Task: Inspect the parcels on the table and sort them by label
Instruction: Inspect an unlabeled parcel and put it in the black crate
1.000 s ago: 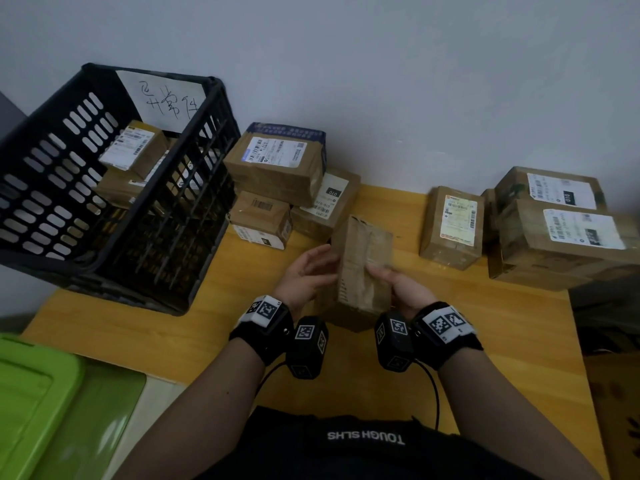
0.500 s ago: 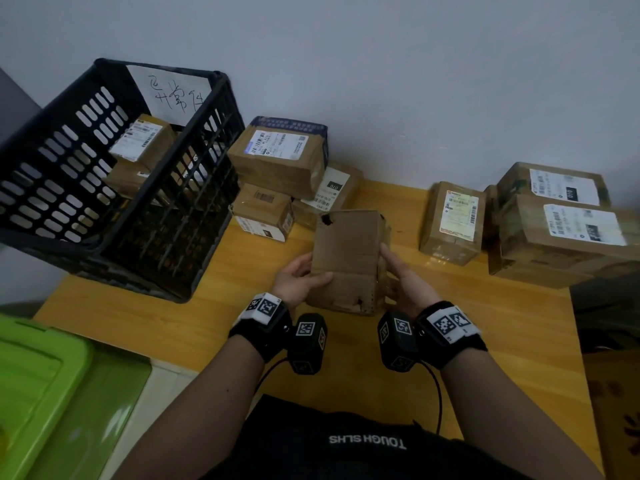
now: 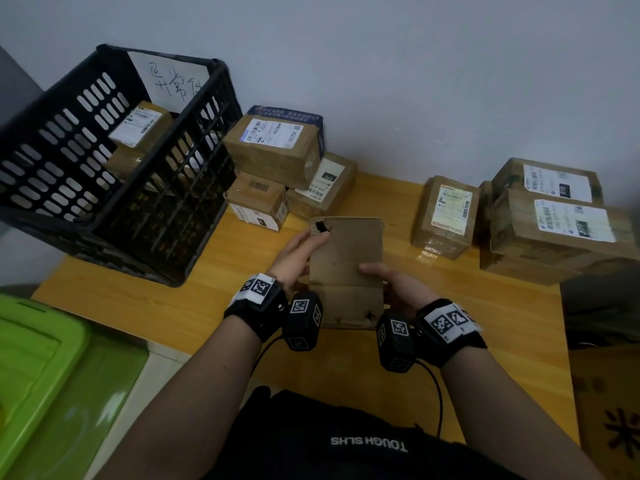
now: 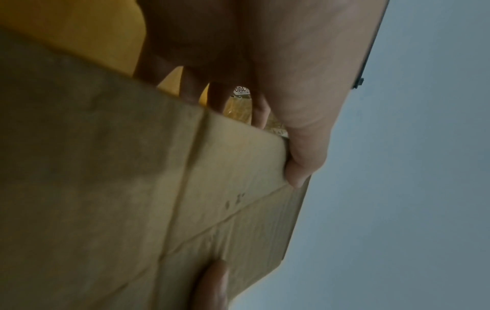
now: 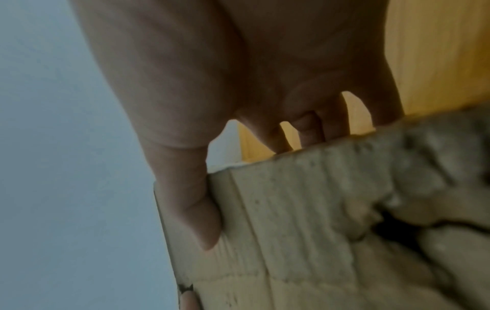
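I hold a plain brown cardboard parcel (image 3: 347, 258) upright over the wooden table (image 3: 145, 306), a bare face with a small torn hole turned towards me; no label shows on it. My left hand (image 3: 298, 252) grips its left edge, thumb on the near face (image 4: 299, 159) and fingers behind the parcel (image 4: 132, 209). My right hand (image 3: 394, 282) grips the right edge, thumb laid across the front (image 5: 196, 209) of the parcel (image 5: 318, 230). Labelled parcels lie along the wall: a stack at the left (image 3: 277, 147) and a group at the right (image 3: 554, 230).
A black slotted crate (image 3: 104, 174) with a handwritten paper sign stands at the table's left and holds labelled parcels (image 3: 140, 128). A green plastic bin (image 3: 31, 368) sits low at the left. One labelled parcel (image 3: 446, 216) stands just right of my hands.
I have turned the parcel in both hands from edge-on to a broad bare face towards me, and lifted it slightly. My left hand slid up its left edge.
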